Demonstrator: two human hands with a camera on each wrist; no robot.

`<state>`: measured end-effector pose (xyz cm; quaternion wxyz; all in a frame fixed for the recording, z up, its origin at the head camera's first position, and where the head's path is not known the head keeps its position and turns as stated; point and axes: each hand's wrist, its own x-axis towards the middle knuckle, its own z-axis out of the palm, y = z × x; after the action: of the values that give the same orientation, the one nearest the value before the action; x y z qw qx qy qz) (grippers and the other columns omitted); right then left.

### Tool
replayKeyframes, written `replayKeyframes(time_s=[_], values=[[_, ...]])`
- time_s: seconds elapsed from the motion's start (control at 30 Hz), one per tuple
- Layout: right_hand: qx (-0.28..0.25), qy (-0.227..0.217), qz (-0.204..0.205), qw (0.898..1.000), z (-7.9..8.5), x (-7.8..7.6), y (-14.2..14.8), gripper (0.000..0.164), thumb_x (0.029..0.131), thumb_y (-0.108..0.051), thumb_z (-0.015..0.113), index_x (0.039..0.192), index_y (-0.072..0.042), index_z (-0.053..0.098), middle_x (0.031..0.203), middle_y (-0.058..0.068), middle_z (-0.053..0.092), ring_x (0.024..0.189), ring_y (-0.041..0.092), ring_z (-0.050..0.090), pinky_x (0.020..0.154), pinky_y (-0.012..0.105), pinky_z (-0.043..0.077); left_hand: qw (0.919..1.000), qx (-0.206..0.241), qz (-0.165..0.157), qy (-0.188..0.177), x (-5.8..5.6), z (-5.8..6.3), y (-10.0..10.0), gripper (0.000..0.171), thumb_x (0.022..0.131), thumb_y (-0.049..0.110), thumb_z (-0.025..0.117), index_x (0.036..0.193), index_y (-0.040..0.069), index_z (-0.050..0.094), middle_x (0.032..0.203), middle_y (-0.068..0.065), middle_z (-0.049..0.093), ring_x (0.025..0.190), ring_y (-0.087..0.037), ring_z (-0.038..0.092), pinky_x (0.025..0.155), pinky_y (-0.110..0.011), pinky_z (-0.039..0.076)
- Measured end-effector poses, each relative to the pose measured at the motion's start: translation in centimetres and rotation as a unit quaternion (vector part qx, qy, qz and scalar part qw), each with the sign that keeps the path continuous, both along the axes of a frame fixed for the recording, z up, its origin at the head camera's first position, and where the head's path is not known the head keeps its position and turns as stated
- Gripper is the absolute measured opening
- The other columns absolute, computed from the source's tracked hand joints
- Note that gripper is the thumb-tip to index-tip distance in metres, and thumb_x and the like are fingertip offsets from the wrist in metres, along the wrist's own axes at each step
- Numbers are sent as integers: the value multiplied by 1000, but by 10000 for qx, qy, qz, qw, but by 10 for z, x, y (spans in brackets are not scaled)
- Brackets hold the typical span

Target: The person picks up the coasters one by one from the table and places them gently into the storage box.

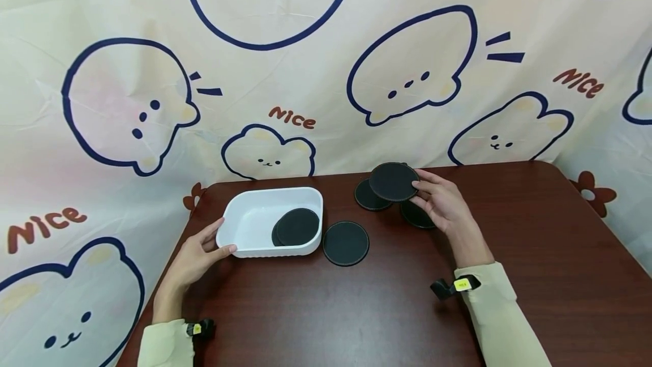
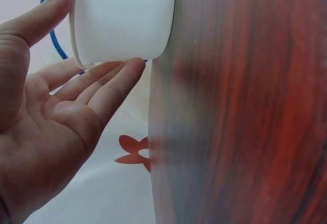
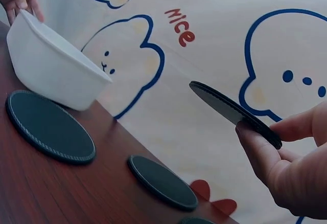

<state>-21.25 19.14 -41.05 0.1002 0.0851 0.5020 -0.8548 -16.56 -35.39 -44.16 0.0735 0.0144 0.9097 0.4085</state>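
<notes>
My right hand (image 1: 442,204) pinches a round black coaster (image 1: 393,182) by its right edge, thumb below and fingers above. In the right wrist view this coaster (image 3: 230,109) is tilted, raised off the table. Under and around it on the table lie a coaster (image 1: 370,196) and another coaster (image 1: 419,215), both partly hidden. My left hand (image 1: 196,256) holds the left end of a white rectangular tub (image 1: 249,222), thumb at the near corner and fingers along the end wall. Inside the tub, on its right side, two black coasters (image 1: 297,227) overlap.
One more coaster (image 1: 346,243) lies flat just right of the tub. The dark brown wooden table (image 1: 326,310) reaches back to a cartoon-printed cloth (image 1: 326,84). Each wrist wears a black strap with a camera.
</notes>
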Motion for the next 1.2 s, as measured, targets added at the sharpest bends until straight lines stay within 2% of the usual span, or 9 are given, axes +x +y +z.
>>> replayKeyframes(time_s=[0.13,0.27,0.6,0.77,0.9,1.0,1.1,1.2], values=[[60,-24,45,10000,-2,-5,-17,62,111,-3,52,169,-6,30,154,11,55,105,2,74,87,18,63,10000,12,13,-3,0,0,-1,94,100,34,79,171,5,24,164,-32,44,143,-47,58,111,-52,51],[117,-32,106,9999,-5,-9,-35,60,112,-2,49,169,-7,31,173,16,35,106,0,72,88,17,62,10000,10,33,-33,1,0,0,93,100,32,78,171,5,24,164,-32,43,143,-48,57,110,-53,50],[219,165,356,9990,-12,-9,-75,59,113,-5,48,169,-6,31,174,15,35,117,3,69,91,17,61,10000,0,36,-36,2,1,0,93,100,32,79,171,5,25,164,-32,43,143,-47,58,110,-52,51],[282,282,560,9976,-14,-6,-92,57,112,-4,50,167,-4,35,170,18,41,114,4,72,93,21,63,10000,30,54,-59,1,1,1,93,100,32,79,171,5,24,165,-32,42,143,-48,57,110,-52,50],[311,345,782,9959,-17,-3,-102,57,112,-4,51,167,-5,35,169,20,41,131,16,69,99,25,62,9999,56,65,-77,1,2,2,94,100,33,79,171,6,24,165,-32,43,143,-48,57,110,-51,49],[269,372,881,9951,-17,-2,-109,58,112,-3,50,167,-5,35,169,21,41,146,28,58,102,28,61,9999,49,68,-81,0,2,2,93,100,32,79,171,6,24,165,-32,43,143,-48,57,110,-52,49],[179,344,887,9953,-17,-1,-117,58,111,-2,50,167,-5,36,168,20,43,152,33,51,101,29,61,9999,26,67,-90,0,2,2,93,100,32,78,171,6,24,165,-32,42,143,-48,57,110,-52,49],[104,296,887,9956,-18,-2,-127,58,110,-1,51,166,-3,36,167,20,44,151,34,52,100,28,62,9999,2,57,-85,0,2,1,93,100,32,78,171,5,24,165,-33,42,143,-48,57,110,-53,50]])
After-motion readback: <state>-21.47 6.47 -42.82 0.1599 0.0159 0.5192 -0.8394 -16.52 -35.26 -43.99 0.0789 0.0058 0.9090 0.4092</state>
